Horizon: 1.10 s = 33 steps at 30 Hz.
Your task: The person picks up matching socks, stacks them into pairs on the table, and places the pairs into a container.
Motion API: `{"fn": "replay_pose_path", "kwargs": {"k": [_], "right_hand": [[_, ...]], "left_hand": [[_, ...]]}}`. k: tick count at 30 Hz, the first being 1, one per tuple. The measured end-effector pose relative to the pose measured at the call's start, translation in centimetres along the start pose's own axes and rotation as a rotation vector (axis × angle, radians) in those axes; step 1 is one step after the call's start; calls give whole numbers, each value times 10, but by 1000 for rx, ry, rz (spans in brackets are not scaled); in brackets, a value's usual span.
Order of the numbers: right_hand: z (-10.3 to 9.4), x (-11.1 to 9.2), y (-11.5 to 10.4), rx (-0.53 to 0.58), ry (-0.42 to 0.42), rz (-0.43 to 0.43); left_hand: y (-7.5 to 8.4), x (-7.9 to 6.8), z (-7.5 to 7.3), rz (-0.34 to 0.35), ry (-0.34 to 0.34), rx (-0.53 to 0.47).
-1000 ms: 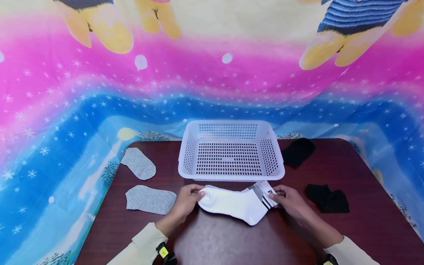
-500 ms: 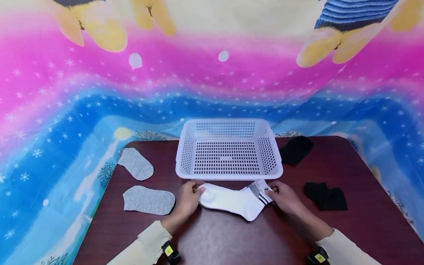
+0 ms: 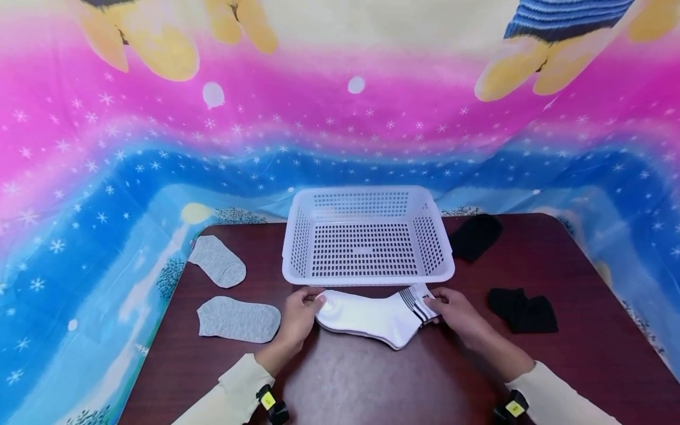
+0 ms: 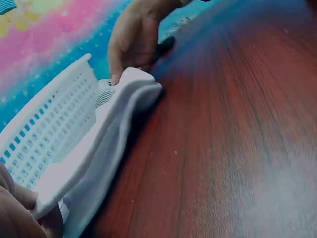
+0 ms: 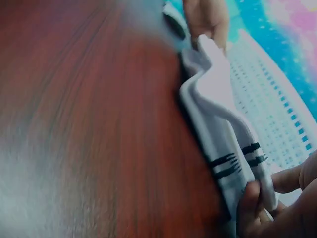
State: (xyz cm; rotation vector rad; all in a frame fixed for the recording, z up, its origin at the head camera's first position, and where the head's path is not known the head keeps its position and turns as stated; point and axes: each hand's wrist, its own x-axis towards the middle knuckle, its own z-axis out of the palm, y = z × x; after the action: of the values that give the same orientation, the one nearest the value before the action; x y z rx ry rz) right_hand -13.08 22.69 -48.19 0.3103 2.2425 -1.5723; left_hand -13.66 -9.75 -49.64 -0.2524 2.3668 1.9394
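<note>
White socks (image 3: 366, 319), stacked one over the other, span the space between the two hands at the middle of the surface (image 3: 340, 383). Use the surface as the flattening base: work low over it so that the fabric does not sag. Contact under the stack cannot be confirmed.

Basket (image 3: 366, 281): white, perforated, standing at the far side, just beyond the socks. Hold the stack slightly toward the near side; the cuff could catch on the near rim.

Stack: the step in hand appears to be matching the upper sock (image 4: 79, 156) to the lower sock (image 4: 96, 191). The left wrist view shows the layers parted along the near edge. Apply light, equal tension at toe and cuff, lower both ends together, then smooth from toe to cuff. Excess pull may distort the knit.

Other socks: a far grey sock (image 3: 219, 261) and a near grey sock (image 3: 239, 319) lie at the left; a far black sock (image 3: 476, 237) and a near black sock (image 3: 523, 311) lie at the right. Mind the near grey one, just beside the left wrist.

Hands: the left hand (image 3: 301, 313) pinches the toe end; the right hand (image 3: 455, 310) pinches the cuff. Whether each pinch takes in both layers cannot be told; check this before shifting either end.

Stripes (image 5: 251, 148): use the dark cuff bands as alignment marks. They appear offset between layers, though viewing angle may contribute.
</note>
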Motion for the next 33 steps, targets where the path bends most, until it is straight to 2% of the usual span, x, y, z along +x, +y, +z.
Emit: {"fn": "replay_pose_path", "kwargs": {"k": [3,7,9,12,15,19,22,26,33], "right_hand": [[2,1,1,-209,79,-23],[3,1,2,-449,146,-98],[3,2,3,-534,173,-141],[5,3,6,-601,187,-170],[7,2,7,-638,182,-161],[9,1,6,-632,168,-133],[9,2,6,-620,162,-132],[9,4,6,-608,153,-129],[9,6,6,-617,144,-120]], "left_hand": [[-1,1,1,44,22,147],[-1,1,2,112,57,336],[-1,2,2,131,71,414],[-1,2,3,180,60,511],[1,-1,5,191,33,635],[3,-10,8,207,16,757],[2,-13,9,236,24,777],[2,-13,9,237,16,783],[1,-10,10,180,-23,752]]}}
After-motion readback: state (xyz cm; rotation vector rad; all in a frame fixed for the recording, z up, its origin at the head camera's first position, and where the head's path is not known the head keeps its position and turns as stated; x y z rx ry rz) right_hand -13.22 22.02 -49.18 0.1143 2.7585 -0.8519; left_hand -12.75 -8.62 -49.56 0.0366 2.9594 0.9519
